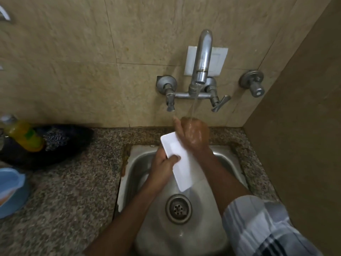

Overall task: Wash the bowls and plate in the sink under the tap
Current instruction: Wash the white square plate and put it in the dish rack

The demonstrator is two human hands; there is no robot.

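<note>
Head view: you are rinsing the white rectangular plate (180, 163) over the steel sink (136, 163), with the tap (202, 58) running. Your left hand (164, 161) is closed on the plate's near-left edge, thumb pressed on top and fingers wrapped underneath, holding it tilted so its far end rises toward the wall. Your right hand (193, 133) sits at the plate's far end, directly under the stream; the water strikes the back of that hand, not the plate. Its fingers curl down over the far edge, but whether they clamp the plate or only rub it I cannot tell. Both forearms reach in from the near side, the right one crossing above the plate's right edge.

Next, you probably need to bring the plate's face under the stream, or cup water across it, keeping the left grip firm since the surface looks wet and slick. No bowls show inside the sink; a blue tub (11, 191) stands on the counter (73, 191) at far left.
</note>
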